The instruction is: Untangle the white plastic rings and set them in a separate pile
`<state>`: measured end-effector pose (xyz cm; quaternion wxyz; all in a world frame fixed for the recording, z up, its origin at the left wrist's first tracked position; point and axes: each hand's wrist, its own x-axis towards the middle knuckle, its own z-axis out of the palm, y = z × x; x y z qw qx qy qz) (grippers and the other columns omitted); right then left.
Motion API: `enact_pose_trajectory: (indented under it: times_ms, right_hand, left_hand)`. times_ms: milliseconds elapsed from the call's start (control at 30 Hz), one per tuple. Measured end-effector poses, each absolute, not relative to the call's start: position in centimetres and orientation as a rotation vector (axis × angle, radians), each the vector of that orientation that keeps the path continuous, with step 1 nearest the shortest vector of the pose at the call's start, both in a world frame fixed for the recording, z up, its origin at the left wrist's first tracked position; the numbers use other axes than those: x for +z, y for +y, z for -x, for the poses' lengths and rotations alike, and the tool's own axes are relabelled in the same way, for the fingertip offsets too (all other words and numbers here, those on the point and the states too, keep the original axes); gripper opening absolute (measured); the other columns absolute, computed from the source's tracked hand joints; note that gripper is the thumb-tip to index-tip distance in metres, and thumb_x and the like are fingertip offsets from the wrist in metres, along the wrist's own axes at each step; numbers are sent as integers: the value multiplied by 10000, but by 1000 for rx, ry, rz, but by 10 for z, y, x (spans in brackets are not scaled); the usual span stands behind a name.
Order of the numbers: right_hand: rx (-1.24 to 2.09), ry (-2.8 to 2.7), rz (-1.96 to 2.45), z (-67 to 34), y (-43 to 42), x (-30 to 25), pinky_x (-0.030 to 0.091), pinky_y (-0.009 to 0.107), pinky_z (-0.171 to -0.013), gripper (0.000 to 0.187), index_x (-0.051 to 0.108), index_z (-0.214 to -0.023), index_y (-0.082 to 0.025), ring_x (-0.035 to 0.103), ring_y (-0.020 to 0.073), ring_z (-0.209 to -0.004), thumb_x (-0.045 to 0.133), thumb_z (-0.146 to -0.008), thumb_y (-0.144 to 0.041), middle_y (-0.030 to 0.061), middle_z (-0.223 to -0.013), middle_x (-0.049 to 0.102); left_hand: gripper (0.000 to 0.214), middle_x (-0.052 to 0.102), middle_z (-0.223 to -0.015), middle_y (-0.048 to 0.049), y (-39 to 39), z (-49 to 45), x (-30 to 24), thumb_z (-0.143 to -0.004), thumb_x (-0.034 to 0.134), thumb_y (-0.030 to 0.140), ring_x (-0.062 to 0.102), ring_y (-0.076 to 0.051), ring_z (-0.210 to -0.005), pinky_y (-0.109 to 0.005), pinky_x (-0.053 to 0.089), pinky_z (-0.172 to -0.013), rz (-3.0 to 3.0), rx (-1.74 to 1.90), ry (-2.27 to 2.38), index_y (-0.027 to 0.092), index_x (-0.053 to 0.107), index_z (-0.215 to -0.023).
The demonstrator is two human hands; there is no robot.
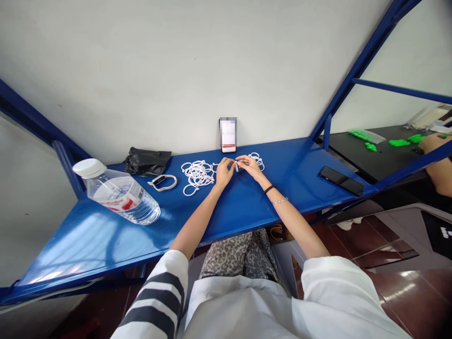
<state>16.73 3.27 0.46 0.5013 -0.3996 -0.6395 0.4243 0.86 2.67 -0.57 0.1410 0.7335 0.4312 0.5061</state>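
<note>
The left hand (223, 172) and right hand (250, 165) meet over the blue table (243, 205), both pinching a small white piece (237, 167), with a large pile of rings (198, 173) beside the left and a small pile (261, 162) by the right

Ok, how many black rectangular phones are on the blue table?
2: the lit black phone stands upright by the white wall; the dark-screened black phone lies flat near the right end of the blue table.

The white piece (237, 167) in the grip was partly hidden; beyond it, the phone's screen (228, 133) was blurred.
</note>
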Motion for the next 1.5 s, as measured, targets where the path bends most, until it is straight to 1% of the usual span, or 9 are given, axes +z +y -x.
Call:
enact_pose_trajectory:
  times_ms: [133,267,400,567,800,900,1200,1367,1500]
  right_hand:
    - [996,-1599,955,-167,35,3,522,365,-889,356,693,-973,-206,649,202,-928,740,-714,-445,63,-979,704]
    - [981,-1642,977,-166,35,3,523,355,-870,381,686,-1026,-223,642,195,-935,748,-700,-409,70,-1125,670]
    - [1032,-1685,971,-166,33,2,506,353,-899,436,651,-1114,-235,617,220,-1077,738,-708,-369,72,-1215,647]
    - [1074,-1762,958,-163,31,2,480,366,-921,457,617,-1142,-222,620,224,-1083,725,-718,-351,73,-1153,673]
    - [880,-1729,1045,-161,29,3,494,333,-820,419,611,-1104,-214,615,218,-1037,712,-714,-328,68,-1129,659]
    - [823,-1685,1072,-163,31,1,498,330,-812,384,606,-1060,-211,630,206,-985,713,-709,-327,56,-1054,671]
    - [840,-1661,1080,-166,37,-9,504,332,-769,396,602,-1020,-207,648,185,-835,738,-689,-375,39,-929,674]
    - [816,-1700,1043,-165,35,-4,491,348,-806,293,658,-949,-196,648,205,-882,642,-799,-448,55,-938,701]
    - [766,-1675,1044,-166,34,1,476,346,-804,321,693,-891,-193,642,214,-892,575,-849,-489,67,-928,716]
  left_hand:
    - [196,619,-855,-59,27,-9,-6,-934,529,328,594,-156,-736,-276,485,-643,-2108,1479,1247,187,638,-851]
    - [163,618,-847,-54,27,-9,-7,-930,530,290,596,-160,-754,-278,490,-666,-2080,1509,1253,193,629,-843]
    - [156,619,-853,-54,28,-8,-8,-934,511,256,602,-168,-780,-288,494,-695,-2072,1513,1261,198,627,-848]
    - [150,625,-873,-55,29,-8,-8,-937,505,245,608,-180,-812,-297,497,-719,-2069,1491,1295,205,631,-867]
    - [136,634,-888,-60,27,-9,-7,-932,516,230,607,-168,-794,-285,488,-734,-2035,1533,1259,188,644,-911]
    - [128,633,-882,-58,27,-9,-7,-915,555,250,601,-154,-747,-269,479,-703,-2016,1502,1243,178,659,-933]
    - [147,635,-843,-66,29,-11,-11,-903,555,237,586,-166,-734,-279,440,-681,-2018,1452,1203,162,665,-839]
    - [173,647,-825,-73,31,-10,-11,-909,545,243,586,-181,-756,-294,437,-730,-1934,1505,1204,165,675,-824]
    - [160,663,-798,-71,31,-9,-9,-889,575,256,588,-172,-702,-280,437,-685,-1818,1497,1168,163,669,-800]
